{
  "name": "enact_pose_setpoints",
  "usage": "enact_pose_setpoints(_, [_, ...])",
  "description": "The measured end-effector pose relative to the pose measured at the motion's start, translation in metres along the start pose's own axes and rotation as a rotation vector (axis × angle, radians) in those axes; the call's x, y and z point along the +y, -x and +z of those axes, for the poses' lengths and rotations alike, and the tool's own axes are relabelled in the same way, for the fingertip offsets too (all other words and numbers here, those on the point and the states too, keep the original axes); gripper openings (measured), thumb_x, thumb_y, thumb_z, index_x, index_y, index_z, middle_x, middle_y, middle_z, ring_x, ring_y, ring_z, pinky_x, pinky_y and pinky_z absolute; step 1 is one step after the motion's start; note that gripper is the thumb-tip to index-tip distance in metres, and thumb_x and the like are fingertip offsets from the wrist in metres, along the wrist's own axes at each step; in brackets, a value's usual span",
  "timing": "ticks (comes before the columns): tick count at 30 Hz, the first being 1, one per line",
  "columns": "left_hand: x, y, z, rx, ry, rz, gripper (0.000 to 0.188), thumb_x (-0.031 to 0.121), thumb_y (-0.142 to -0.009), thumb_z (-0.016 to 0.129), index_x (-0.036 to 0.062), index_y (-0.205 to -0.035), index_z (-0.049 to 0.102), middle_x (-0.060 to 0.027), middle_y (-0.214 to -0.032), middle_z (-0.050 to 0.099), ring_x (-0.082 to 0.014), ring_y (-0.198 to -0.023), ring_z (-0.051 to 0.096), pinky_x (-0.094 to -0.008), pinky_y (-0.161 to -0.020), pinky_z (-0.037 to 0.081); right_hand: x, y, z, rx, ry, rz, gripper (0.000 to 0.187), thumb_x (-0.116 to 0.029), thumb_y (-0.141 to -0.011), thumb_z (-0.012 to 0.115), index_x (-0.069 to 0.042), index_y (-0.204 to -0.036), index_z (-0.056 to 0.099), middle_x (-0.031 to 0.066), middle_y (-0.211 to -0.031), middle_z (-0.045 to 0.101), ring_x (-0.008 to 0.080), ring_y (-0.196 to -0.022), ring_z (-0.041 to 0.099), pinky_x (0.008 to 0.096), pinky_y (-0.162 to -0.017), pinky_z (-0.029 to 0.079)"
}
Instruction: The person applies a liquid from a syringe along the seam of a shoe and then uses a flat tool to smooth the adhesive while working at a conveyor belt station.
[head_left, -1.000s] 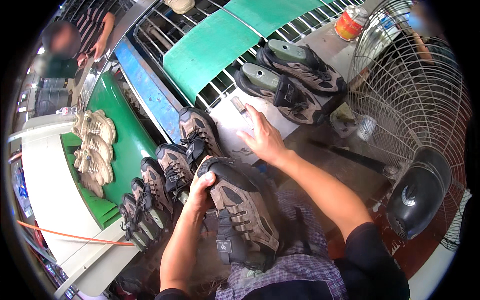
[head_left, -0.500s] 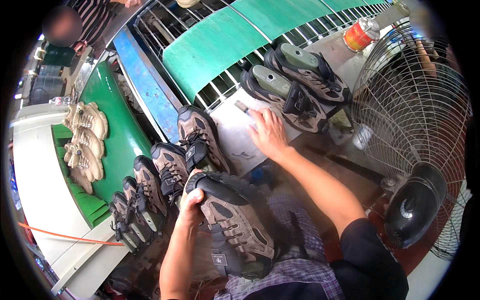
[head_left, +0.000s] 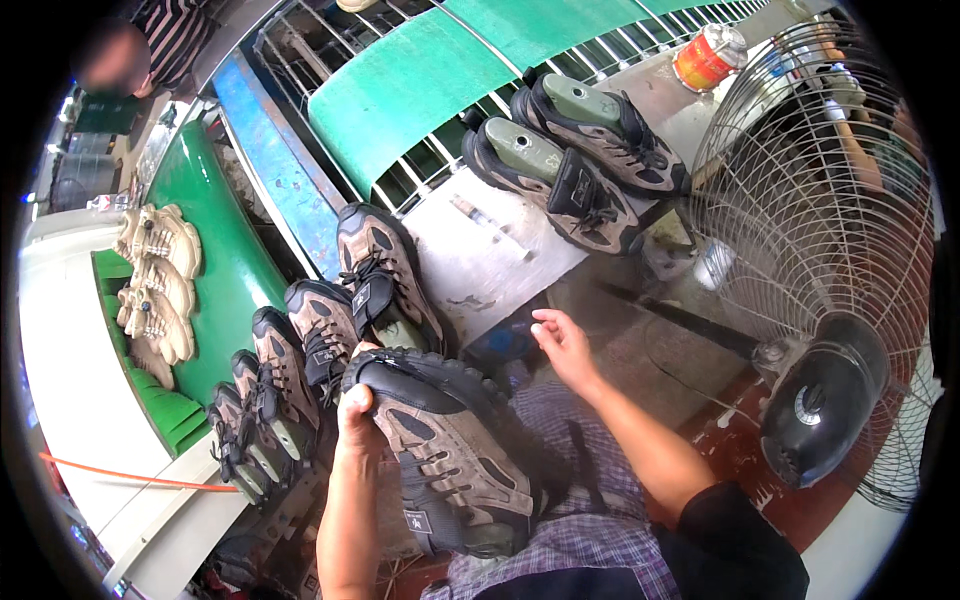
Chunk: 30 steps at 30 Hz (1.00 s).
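My left hand [head_left: 357,412] grips the toe of a brown and black lace-up shoe [head_left: 455,455], thumb on the upper. The shoe is tilted in front of my body, its black sole edge facing away. My right hand [head_left: 568,352] is in the air beyond the shoe, fingers loosely bent and apart, with nothing visible in it. A small brush [head_left: 482,220] with a pale handle seems to lie on the white board [head_left: 465,270]. Two matching shoes with green lasts stand at the board's right; the nearer shoe [head_left: 560,190] has its tongue folded forward.
More brown shoes [head_left: 285,370] stand in a row at the left, beside a green belt [head_left: 215,240] carrying beige shoes [head_left: 160,270]. A large caged fan [head_left: 820,220] stands at the right, near a red-orange can [head_left: 708,58]. Across the far side runs a metal-rod rack [head_left: 435,160]. Another person [head_left: 180,40] is at upper left.
My right hand has drawn back from the brush on the board toward my body. The brush now lies uncovered there. My left hand still holds the shoe.
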<state>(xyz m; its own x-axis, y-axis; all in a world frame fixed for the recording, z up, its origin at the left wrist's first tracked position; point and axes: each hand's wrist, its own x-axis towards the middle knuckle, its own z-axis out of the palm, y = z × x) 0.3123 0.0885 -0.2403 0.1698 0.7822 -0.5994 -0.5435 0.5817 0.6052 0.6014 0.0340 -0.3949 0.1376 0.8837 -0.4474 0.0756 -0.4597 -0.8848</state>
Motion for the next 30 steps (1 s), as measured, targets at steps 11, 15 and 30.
enact_pose_setpoints(11, [-0.021, 0.013, 0.028, -0.092, -0.041, 0.012, 0.068, 0.040, -0.064, 0.087, 0.0076, -0.112, 0.051, -0.0106, -0.104, 0.064, -0.0256, -0.097, 0.066, -0.0392, -0.087, 0.055, -0.137, 0.042, -0.008, -0.255, -0.339, -0.279, 0.053, -0.026, -0.106, 0.056, 0.002, -0.149, 0.040, 0.0070, -0.100, 0.068, 0.0102, -0.089, 0.062, 0.0260, -0.088, 0.049])
enact_pose_setpoints(15, [-0.025, 0.015, 0.032, -0.099, -0.063, -0.042, 0.067, 0.040, -0.067, 0.086, 0.0078, -0.114, 0.050, -0.0108, -0.106, 0.063, -0.0255, -0.099, 0.066, -0.0387, -0.088, 0.055, -0.154, 0.070, -0.015, -0.273, -0.324, -0.505, 0.067, -0.033, -0.108, 0.048, 0.007, -0.156, 0.023, 0.0150, -0.115, 0.070, 0.0175, -0.103, 0.066, 0.0318, -0.098, 0.047])
enact_pose_setpoints(30, [-0.032, 0.004, 0.049, -0.144, -0.182, -0.074, 0.057, 0.036, -0.075, 0.080, 0.0077, -0.114, 0.050, -0.0101, -0.109, 0.063, -0.0211, -0.101, 0.063, -0.0354, -0.091, 0.052, -0.156, 0.097, -0.028, -0.219, 0.295, -0.760, 0.094, -0.066, -0.102, 0.034, 0.009, -0.156, 0.018, 0.0129, -0.142, 0.060, 0.0308, -0.123, 0.054, 0.0458, -0.109, 0.034])
